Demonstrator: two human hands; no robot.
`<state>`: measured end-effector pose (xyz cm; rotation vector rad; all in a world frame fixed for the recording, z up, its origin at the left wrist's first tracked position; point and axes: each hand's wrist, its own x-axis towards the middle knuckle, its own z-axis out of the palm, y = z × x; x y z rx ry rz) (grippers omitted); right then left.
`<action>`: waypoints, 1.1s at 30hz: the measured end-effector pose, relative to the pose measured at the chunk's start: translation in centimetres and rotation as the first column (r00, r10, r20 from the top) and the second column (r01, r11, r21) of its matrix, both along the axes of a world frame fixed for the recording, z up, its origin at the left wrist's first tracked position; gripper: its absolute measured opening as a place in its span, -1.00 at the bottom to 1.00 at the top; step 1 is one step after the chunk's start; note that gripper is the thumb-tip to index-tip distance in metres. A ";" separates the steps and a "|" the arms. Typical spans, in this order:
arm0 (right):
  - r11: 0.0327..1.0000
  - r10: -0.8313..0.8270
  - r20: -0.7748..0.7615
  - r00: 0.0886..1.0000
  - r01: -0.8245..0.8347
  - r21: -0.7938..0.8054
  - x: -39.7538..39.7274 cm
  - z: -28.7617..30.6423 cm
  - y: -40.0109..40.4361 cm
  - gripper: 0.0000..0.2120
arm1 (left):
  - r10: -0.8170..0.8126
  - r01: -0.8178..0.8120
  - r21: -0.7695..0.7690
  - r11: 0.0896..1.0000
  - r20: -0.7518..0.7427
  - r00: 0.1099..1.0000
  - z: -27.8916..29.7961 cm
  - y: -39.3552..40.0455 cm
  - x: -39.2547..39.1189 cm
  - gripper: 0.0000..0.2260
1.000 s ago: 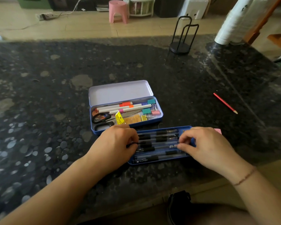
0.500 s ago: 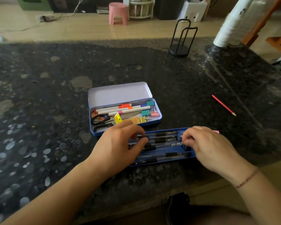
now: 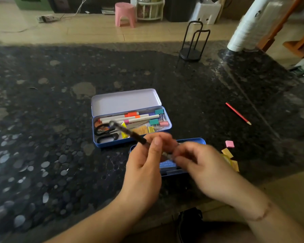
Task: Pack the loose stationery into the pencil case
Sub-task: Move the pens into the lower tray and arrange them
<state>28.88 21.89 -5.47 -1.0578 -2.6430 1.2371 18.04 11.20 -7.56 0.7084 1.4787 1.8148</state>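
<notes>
The blue tin pencil case lies open mid-table, its lid flat behind it. Inside are markers, black scissors, coloured binder clips and yellow notes. In front of it sits a shallow blue tray, mostly hidden by my hands. My left hand and my right hand together grip a blurred bundle of black pens, raised above the tray and slanting up-left over the case. A red pencil lies to the right. A pink eraser and yellow sticky notes rest beside the tray.
A black wire stand stands at the far edge of the dark stone table. A stack of white cups is at the back right. The table's near edge runs just below my wrists.
Both hands have lifted the black pens out of the blue tray and tilted them toward the pencil case. The pink and yellow pieces to the right of the tray now show.
</notes>
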 end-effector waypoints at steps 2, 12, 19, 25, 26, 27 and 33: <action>0.976 0.058 -0.100 0.993 -0.036 0.214 -0.3 0.2 -0.3 -0.93 | -0.086 0.078 -0.079 0.994 -0.098 0.992 0.5 -0.4 -1.1 -0.77; 0.875 0.316 -0.324 0.891 -0.142 0.462 1.1 0.1 3.8 -0.72 | -0.549 0.228 -0.513 0.828 -0.655 0.519 0.5 -0.7 -4.3 -0.85; 0.900 0.210 -0.075 0.975 -0.163 0.405 1.1 -1.4 3.9 -0.85 | -0.426 0.054 -0.435 0.899 -0.838 0.341 -0.8 -0.8 -5.5 -0.77; 0.903 0.146 0.048 0.988 -0.153 0.402 0.6 -2.2 3.1 -0.85 | -0.483 0.005 -0.503 0.864 -0.827 0.288 -1.5 -0.9 -6.3 -0.90; 0.901 0.139 0.065 0.988 -0.153 0.406 0.5 -2.0 3.1 -0.84 | -0.491 0.009 -0.511 0.860 -0.821 0.290 -1.5 -0.8 -6.3 -0.93; 0.898 0.122 0.078 0.989 -0.143 0.415 0.6 -1.8 3.2 -0.85 | -0.492 0.012 -0.511 0.859 -0.820 0.293 -1.6 -0.8 -6.3 -0.95; 0.908 0.041 0.337 0.940 -0.176 0.381 2.6 -0.6 3.9 -0.87 | -0.463 0.000 -0.489 0.872 -0.826 0.322 -1.6 -0.9 -6.0 -0.94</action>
